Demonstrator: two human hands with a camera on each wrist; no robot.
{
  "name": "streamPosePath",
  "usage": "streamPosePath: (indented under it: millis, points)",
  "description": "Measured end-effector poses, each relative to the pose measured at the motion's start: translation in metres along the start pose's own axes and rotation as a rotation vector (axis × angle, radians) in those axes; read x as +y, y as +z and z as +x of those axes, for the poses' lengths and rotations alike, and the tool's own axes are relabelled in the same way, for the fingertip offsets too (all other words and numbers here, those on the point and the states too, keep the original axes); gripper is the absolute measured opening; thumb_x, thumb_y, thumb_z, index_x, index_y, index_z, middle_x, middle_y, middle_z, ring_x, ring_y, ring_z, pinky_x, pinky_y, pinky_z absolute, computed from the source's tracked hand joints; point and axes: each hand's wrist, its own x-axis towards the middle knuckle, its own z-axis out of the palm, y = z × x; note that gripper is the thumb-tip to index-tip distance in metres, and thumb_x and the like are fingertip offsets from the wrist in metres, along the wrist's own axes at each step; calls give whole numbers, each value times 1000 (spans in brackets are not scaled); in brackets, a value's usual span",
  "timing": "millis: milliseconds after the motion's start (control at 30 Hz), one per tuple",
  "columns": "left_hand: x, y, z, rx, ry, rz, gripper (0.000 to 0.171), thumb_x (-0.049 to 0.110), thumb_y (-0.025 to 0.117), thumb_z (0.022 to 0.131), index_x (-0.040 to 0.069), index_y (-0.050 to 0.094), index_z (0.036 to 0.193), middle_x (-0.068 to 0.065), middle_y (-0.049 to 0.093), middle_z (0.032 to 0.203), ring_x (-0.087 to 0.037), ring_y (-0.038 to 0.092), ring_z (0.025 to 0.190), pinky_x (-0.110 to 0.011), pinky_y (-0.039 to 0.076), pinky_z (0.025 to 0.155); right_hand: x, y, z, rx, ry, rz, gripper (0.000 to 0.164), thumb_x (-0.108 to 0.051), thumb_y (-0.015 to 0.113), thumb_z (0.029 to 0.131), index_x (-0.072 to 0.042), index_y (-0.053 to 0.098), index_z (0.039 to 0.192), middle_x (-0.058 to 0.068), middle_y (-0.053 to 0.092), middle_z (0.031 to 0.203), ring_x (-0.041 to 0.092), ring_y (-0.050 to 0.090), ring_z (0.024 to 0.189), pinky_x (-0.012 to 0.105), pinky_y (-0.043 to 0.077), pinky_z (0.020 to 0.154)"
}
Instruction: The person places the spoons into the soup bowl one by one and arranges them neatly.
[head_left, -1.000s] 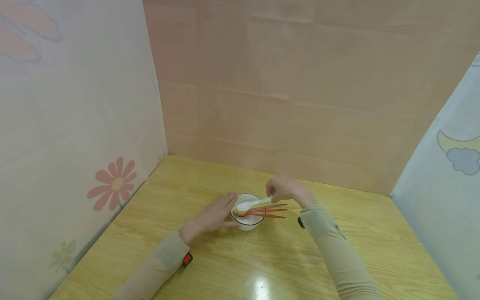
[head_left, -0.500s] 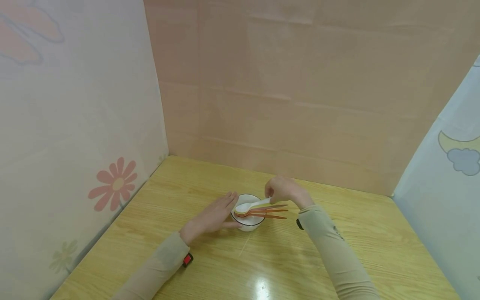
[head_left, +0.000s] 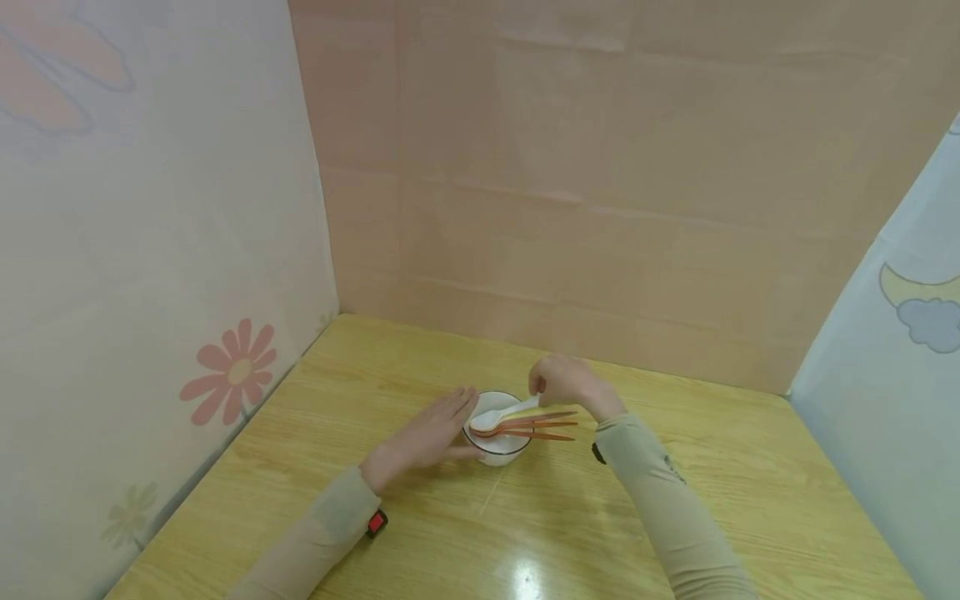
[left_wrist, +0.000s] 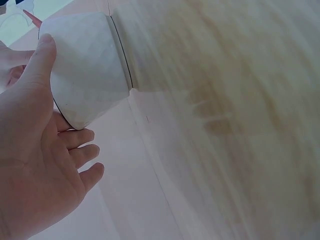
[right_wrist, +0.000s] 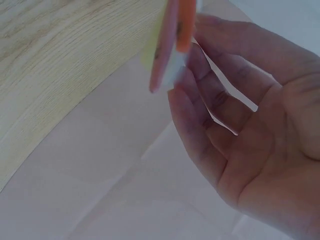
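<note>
My left hand (head_left: 429, 435) holds a white bowl (head_left: 497, 458) with a dark rim, fingers at its far left side and thumb along the near side. In the left wrist view the thumb lies against the bowl's outer wall (left_wrist: 87, 65). Several spoons lean in the bowl, handles sticking out to the right. My right hand (head_left: 567, 385) pinches the handle end of the white spoon (head_left: 491, 419), the uppermost one. Beneath it show a yellow spoon and orange-red spoons (head_left: 551, 424). The right wrist view has a pink handle (right_wrist: 164, 47) and an orange handle (right_wrist: 186, 25) beside the fingertips.
The bowl stands on a wood-grain table (head_left: 615, 517). A tan backdrop (head_left: 562, 208) rises behind the table's far edge. Printed cloth walls, a flowered one (head_left: 165, 233) at left and a moon-patterned one (head_left: 885, 400) at right, border the sides.
The white spoon's head has settled slightly toward the near left, covering more of the yellow spoon. My right hand has shifted a touch left; the left hand keeps its hold on the bowl.
</note>
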Motion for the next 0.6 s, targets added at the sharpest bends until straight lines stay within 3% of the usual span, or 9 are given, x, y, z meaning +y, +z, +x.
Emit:
streamPosePath:
  millis: [600]
  points:
    - [1,7,-1,-11,0,3,91,54,60,94,-5,25,154,-24,26,161,-39,27,151,-53,29,122,15,9,-15,101,-54,55,18,6,70,75,-4,73,90,7,71,88,18,60,81,32,53,72]
